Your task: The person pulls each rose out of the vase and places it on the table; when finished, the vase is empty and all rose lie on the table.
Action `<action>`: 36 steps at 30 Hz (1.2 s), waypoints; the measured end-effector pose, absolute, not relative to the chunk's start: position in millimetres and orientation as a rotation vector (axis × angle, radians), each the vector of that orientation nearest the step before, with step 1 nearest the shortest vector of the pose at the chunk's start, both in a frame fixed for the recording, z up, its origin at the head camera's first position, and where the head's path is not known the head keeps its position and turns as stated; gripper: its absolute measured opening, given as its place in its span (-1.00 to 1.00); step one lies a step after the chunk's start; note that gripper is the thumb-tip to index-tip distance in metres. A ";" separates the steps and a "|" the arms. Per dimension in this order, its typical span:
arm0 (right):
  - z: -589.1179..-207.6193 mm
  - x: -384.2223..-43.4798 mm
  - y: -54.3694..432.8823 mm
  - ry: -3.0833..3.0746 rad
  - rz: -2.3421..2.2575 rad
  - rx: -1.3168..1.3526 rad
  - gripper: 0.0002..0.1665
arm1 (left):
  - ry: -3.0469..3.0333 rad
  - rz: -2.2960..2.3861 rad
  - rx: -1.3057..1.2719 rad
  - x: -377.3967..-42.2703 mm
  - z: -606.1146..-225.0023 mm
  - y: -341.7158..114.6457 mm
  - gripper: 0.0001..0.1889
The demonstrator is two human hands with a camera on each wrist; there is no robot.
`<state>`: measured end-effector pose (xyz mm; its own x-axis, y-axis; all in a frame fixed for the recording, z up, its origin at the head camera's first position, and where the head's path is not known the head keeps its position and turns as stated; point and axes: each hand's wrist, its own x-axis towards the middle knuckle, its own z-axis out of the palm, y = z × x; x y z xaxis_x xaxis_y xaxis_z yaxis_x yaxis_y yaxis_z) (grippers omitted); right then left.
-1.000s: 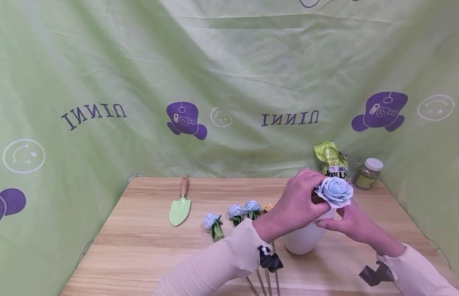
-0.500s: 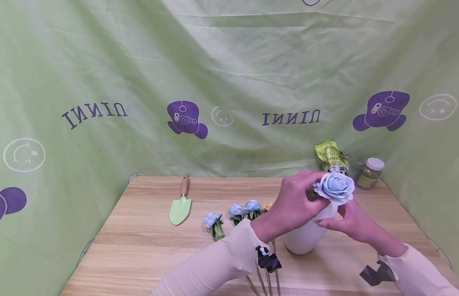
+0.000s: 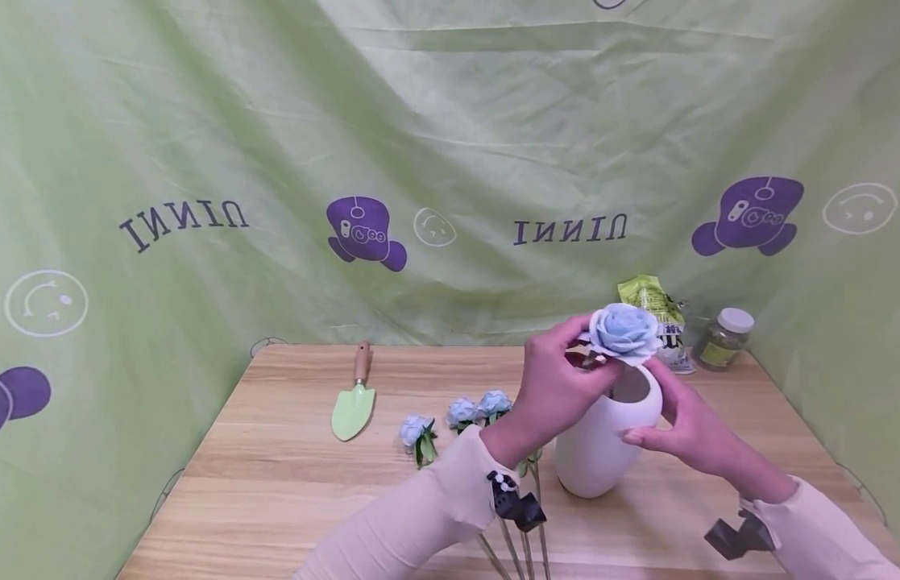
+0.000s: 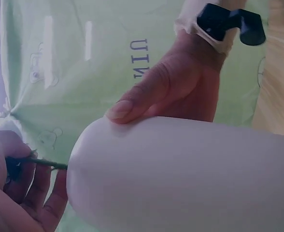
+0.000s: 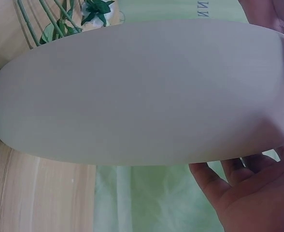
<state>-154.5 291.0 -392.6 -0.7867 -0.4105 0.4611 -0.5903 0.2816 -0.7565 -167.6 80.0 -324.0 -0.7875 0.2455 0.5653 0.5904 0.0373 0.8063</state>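
A white vase [image 3: 598, 451] stands on the wooden table, tilted slightly in the head view, its dark mouth showing. My left hand [image 3: 554, 387] pinches a blue rose [image 3: 624, 332] just below the bloom, above the left part of the mouth. In the left wrist view the rose's green stem [image 4: 48, 163] runs from the left fingers to the vase's mouth end; its lower part is hidden. My right hand [image 3: 699, 427] grips the vase's upper right side, thumb on the near wall and fingers behind. The vase wall [image 5: 132, 96] fills much of the right wrist view.
More blue roses [image 3: 416, 432] lie left of the vase, their stems [image 3: 525, 552] running toward the near edge. A green trowel [image 3: 353, 412] lies farther left. At the back right stand a green packet [image 3: 647, 298] and a white-lidded jar [image 3: 723, 342]. A green curtain [image 3: 450, 121] hangs behind.
My left hand has moved left and slightly up with the blue rose, uncovering the vase's mouth. The yellow flower is now hidden behind that hand. My right hand has stayed on the vase.
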 end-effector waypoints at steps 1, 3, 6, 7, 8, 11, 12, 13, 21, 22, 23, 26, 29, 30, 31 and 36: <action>-392.8 -154.7 290.7 -2.362 1.528 0.939 0.12 | -2.041 -1.882 -0.817 -168.4 -323.8 78.6 -0.58; -393.2 -155.1 290.1 -2.345 1.555 0.950 0.08 | -2.006 -2.045 -0.741 -170.5 -323.9 75.6 -0.59; -393.8 -155.5 289.6 -2.318 1.592 0.966 0.09 | -1.960 -2.194 -0.659 -173.9 -325.9 71.9 -0.58; -394.1 -155.7 289.7 -2.306 1.604 0.974 0.09 | -1.941 -2.232 -0.641 -175.0 -327.1 71.1 -0.58; -394.2 -155.9 289.7 -2.296 1.615 0.983 0.09 | -1.918 -2.266 -0.623 -176.0 -328.4 70.5 -0.57; -394.5 -156.4 290.0 -2.275 1.640 0.999 0.09 | -1.840 -2.355 -0.591 -177.8 -331.0 69.1 -0.59; -394.5 -156.5 290.1 -2.274 1.642 0.999 0.09 | -1.813 -2.382 -0.580 -178.1 -331.6 68.8 -0.59; -394.5 -156.5 290.2 -2.276 1.642 0.997 0.09 | -1.785 -2.409 -0.574 -178.5 -332.2 68.5 -0.59; -394.0 -156.3 289.9 -2.292 1.647 0.988 0.10 | -1.676 -2.563 -0.557 -180.8 -332.6 64.9 -0.59; -394.0 -156.4 289.8 -2.292 1.648 0.990 0.10 | -1.667 -2.578 -0.557 -181.2 -332.0 63.6 -0.59; -393.7 -156.5 289.7 -2.297 1.645 0.986 0.10 | -1.656 -2.592 -0.557 -181.9 -331.4 62.5 -0.59; -393.7 -156.7 289.6 -2.299 1.642 0.984 0.10 | -1.620 -2.620 -0.559 -182.7 -329.0 59.4 -0.60; -394.1 -156.6 289.4 -2.282 1.653 0.991 0.10 | -1.583 -2.627 -0.548 -182.7 -326.7 57.6 -0.59; -394.4 -156.6 289.4 -2.272 1.659 0.998 0.11 | -1.574 -2.627 -0.541 -182.7 -326.0 57.1 -0.59; -394.5 -156.5 289.5 -2.268 1.663 1.000 0.10 | -1.560 -2.628 -0.530 -182.8 -325.5 56.7 -0.58; -395.0 -156.4 289.7 -2.256 1.675 1.008 0.10 | -1.497 -2.631 -0.477 -184.0 -323.5 54.1 -0.59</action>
<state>-156.4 289.7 -395.0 -0.7614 -0.4198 0.4940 -0.5943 0.1477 -0.7906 -184.0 54.1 -323.5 -0.9487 0.0857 0.3042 0.2178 -0.5204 0.8257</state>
